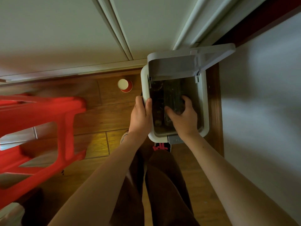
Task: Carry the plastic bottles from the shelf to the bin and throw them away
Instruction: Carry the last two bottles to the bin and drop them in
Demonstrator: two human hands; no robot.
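Note:
A white pedal bin (205,101) stands on the wooden floor against the wall, its lid (175,66) raised. My right hand (184,116) reaches into the bin's mouth, fingers wrapped around the end of a clear plastic bottle (172,93) that points down into the dark inside. More bottle shapes (157,111) lie dimly to its left in the bin. My left hand (140,115) grips the bin's left rim, thumb over the edge. A shoe (162,146) rests by the bin's foot pedal (175,139).
A red plastic stool (37,128) stands on the left. A red paper cup (125,85) sits on the floor just left of the bin. A white wall (260,111) runs along the right, white cabinet doors (65,38) behind.

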